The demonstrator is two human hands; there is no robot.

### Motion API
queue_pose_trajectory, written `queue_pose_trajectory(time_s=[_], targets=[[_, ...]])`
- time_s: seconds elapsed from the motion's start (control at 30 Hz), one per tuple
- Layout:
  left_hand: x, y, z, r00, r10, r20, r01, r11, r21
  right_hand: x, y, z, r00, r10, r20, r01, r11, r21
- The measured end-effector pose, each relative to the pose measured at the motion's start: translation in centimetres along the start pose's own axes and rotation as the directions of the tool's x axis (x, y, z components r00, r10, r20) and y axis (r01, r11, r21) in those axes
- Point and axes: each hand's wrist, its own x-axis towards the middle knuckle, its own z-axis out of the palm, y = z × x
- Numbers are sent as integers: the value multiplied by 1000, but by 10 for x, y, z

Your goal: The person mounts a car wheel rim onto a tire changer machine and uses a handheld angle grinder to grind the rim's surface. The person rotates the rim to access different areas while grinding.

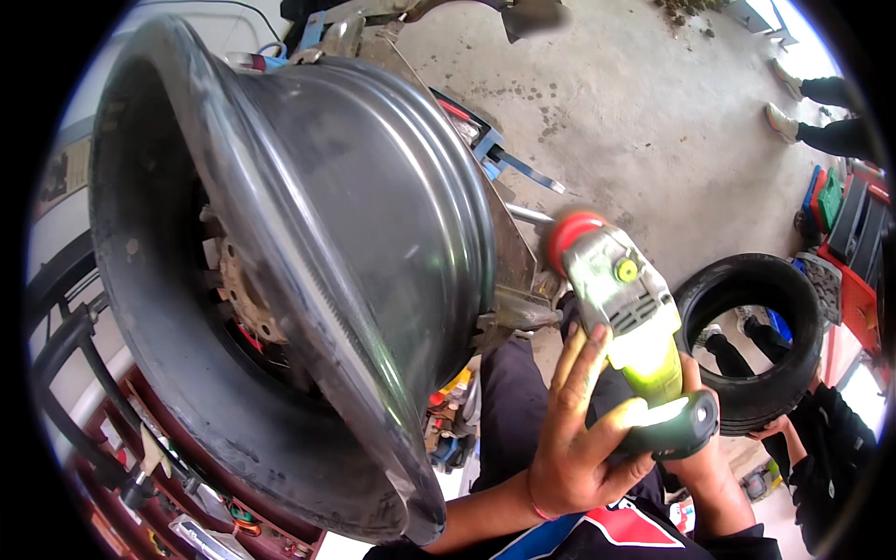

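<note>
A green and silver cordless angle grinder [618, 285] with a red disc is held in front of me; its disc edge looks smeared. My left hand [577, 434] lies against the grinder's body and black battery end, fingers stretched up along its side. Wrapped round the handle from the other side is my right hand [695, 462], partly hidden by the battery end. A large grey wheel rim [373, 205] stands on its mount to the left, its open face turned left. The grinder's disc is apart from the rim.
Red tool trays [308, 537] with hand tools lie below the rim at the lower left. To the right, another person's hands hold a black tyre [686, 313]. A further person's legs [831, 112] show at the upper right, above coloured toolboxes [854, 243].
</note>
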Motion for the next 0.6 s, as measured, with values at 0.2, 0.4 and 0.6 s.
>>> queue_pose_trajectory(time_s=[0.2,0.4,0.6], targets=[[-10,16,12,999,-38,36,36,998,46,-22,18,6,999,48,14,-49,987,150],[-17,27,28,989,-23,146,-3,985,172,-45,45,5,990,143,-5,-138,961,239],[-28,41,37,964,-179,199,153,979,137,-63,73,-14,979,188,-82,-170,966,194]])
